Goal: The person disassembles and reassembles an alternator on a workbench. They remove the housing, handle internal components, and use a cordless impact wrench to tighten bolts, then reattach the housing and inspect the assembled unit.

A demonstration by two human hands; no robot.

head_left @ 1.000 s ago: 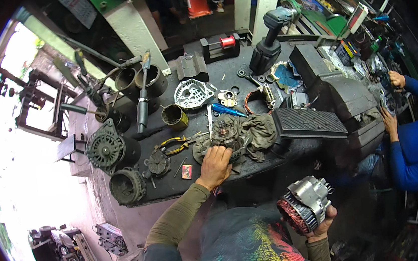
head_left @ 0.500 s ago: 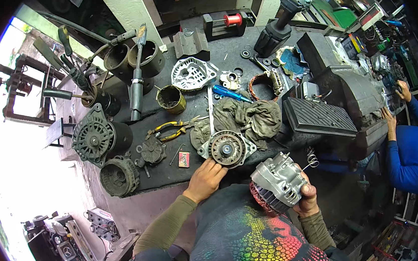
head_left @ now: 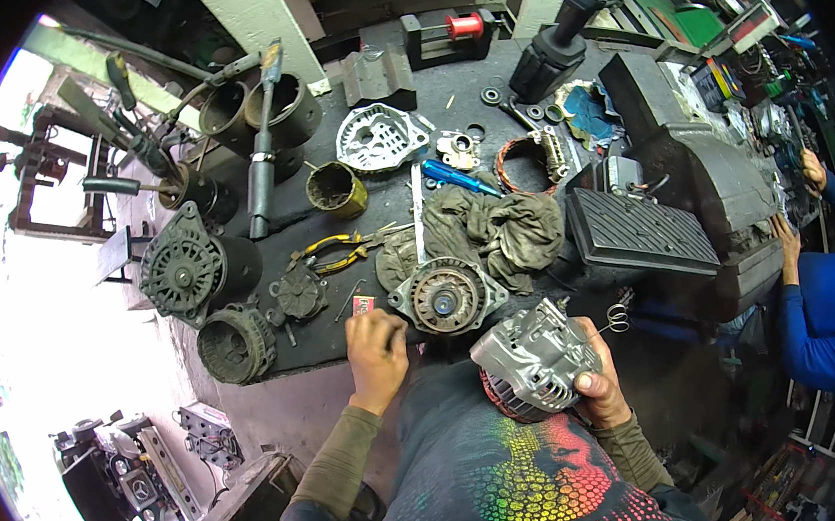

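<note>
My right hand [head_left: 602, 379] grips an alternator body [head_left: 537, 354], a silver ribbed housing with reddish copper windings at its lower edge, above my lap. A curled wire sticks out beside it. Over the bench's front edge, my left hand [head_left: 377, 360] is closed in a pinch; a small dark piece seems to be at the fingertips, too small to name. Just right of it lies an alternator end housing [head_left: 447, 296] with a round finned centre. The red matchbox [head_left: 363, 304] is partly hidden behind my left hand. A crumpled grey rag [head_left: 495, 233] lies behind the end housing.
Yellow-handled pliers [head_left: 336, 253], a blue screwdriver [head_left: 460, 178], a yellow can [head_left: 339, 193] and a copper-wound stator [head_left: 526, 167] lie across the bench. A large alternator [head_left: 182, 268] stands left. An impact wrench [head_left: 554, 56] stands at the back. A blue-sleeved person [head_left: 825, 312] works at right.
My left hand has left the end housing and moved left, in front of the matchbox, fingers now pinched. My right hand has shifted the alternator body slightly left and turned it.
</note>
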